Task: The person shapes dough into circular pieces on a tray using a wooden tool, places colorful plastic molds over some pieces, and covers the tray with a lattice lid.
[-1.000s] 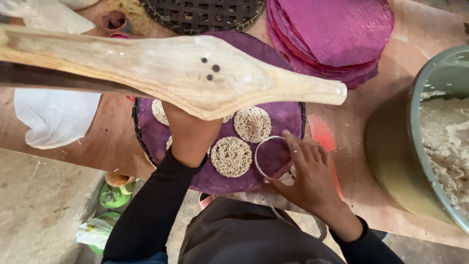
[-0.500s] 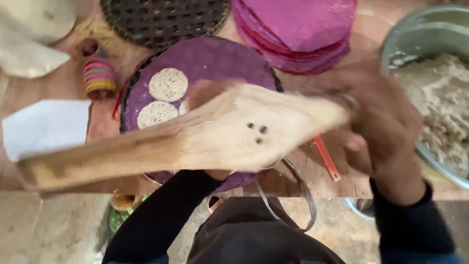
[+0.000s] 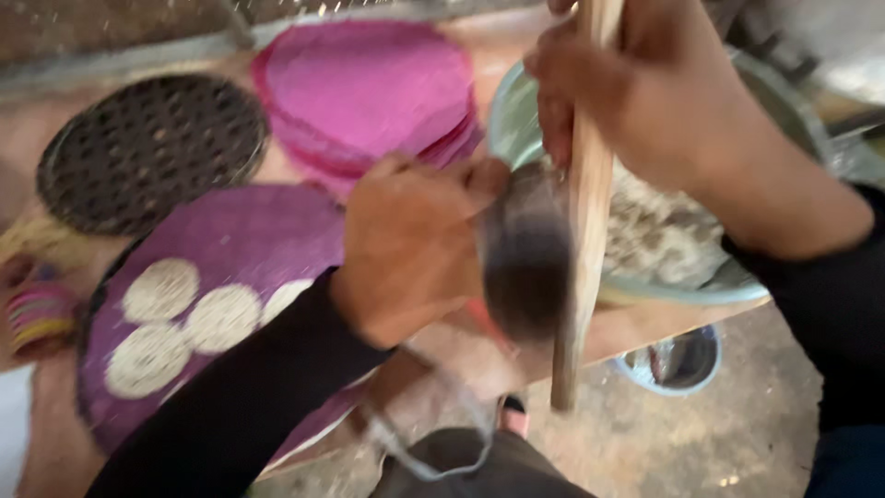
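**Both hands on wooden press at the bowl**

Right hand: fingers curled tight around the upright wooden handle, near its top, over the table's right end. Left hand: fingers pressed together, gripping a dark rounded part of the press just beside the handle; blurred, exact shape unclear. Handle's lower end hangs past the table's near edge. Behind both hands, a grey-green bowl with pale crumbly flour mix sits at the right end. Left of it, purple woven mat near the front edge carries four pale lacy rounds. Stack of pink mats at the back edge; dark woven tray at back left. Small metal pot on the floor below the table's right end.
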